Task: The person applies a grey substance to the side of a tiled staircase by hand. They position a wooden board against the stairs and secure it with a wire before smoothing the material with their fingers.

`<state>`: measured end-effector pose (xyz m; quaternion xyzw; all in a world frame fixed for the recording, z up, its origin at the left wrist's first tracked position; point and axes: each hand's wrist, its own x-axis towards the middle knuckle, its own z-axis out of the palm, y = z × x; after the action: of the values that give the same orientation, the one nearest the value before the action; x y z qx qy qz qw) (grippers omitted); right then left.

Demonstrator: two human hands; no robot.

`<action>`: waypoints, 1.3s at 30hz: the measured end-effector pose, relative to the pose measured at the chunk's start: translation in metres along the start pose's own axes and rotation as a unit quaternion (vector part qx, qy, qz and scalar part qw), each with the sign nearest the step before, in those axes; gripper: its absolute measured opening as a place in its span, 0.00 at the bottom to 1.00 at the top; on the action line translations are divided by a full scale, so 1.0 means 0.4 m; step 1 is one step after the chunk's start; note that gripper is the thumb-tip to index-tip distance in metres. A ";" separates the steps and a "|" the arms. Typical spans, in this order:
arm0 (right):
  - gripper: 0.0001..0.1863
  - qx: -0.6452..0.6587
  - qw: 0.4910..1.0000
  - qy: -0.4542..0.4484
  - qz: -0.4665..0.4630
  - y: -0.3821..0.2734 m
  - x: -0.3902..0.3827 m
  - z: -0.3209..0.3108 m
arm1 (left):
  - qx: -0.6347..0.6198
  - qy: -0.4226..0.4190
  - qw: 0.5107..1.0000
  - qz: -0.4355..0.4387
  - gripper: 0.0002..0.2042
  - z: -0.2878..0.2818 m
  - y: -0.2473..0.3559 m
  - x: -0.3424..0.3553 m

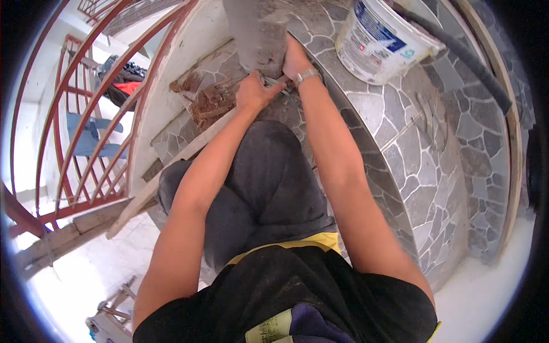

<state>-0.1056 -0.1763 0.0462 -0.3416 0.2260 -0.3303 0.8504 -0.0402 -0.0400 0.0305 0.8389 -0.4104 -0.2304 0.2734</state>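
My left hand (255, 91) is closed at the foot of a blurred grey column (249, 31), around something small that I cannot make out. My right hand (294, 60), with a metal watch (307, 75) at the wrist, is against the column's right side; its fingers are mostly hidden. Reddish-brown crumbled debris (209, 106) lies on the tiled step just left of my left hand. A long pale board (128, 217) runs diagonally beside my knees.
A white bucket (369, 51) stands on the stone-patterned tiles at right, with a dark hose (480, 80) beside it. Red metal railing (68, 160) curves along the left, with clothing (120, 86) beyond. A metal object (111, 317) sits at the lower left.
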 end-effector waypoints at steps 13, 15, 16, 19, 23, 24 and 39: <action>0.40 -0.322 0.943 -0.063 -0.063 -0.380 0.102 0.309 | -0.028 -0.032 0.998 0.038 0.30 -0.038 -0.003 -0.025; 0.39 -0.367 0.927 -0.073 -0.039 -0.350 0.150 0.320 | -0.041 -0.027 0.998 0.037 0.30 -0.032 -0.014 -0.030; 0.39 -0.393 0.916 -0.078 -0.025 -0.332 0.159 0.322 | -0.052 -0.027 0.998 0.038 0.30 -0.027 -0.018 -0.034; 0.38 -0.479 0.873 -0.090 -0.005 -0.327 0.168 0.307 | -0.044 -0.007 0.997 0.057 0.30 -0.024 -0.016 -0.017; 0.37 -0.613 0.782 -0.094 0.058 -0.374 0.200 0.271 | -0.076 -0.008 0.996 0.046 0.31 -0.021 -0.063 -0.023; 0.36 -0.654 0.748 -0.085 0.073 -0.430 0.183 0.257 | -0.068 -0.018 0.997 0.033 0.31 -0.029 -0.060 -0.029; 0.31 -0.883 0.429 -0.119 0.150 -0.567 0.310 0.211 | -0.084 0.029 0.992 0.090 0.27 0.011 -0.075 -0.007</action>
<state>-0.0624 -0.3529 0.2481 -0.9026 0.3383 0.2265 0.1399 -0.0278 -0.0234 0.0083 0.7790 -0.4549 -0.2143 0.3745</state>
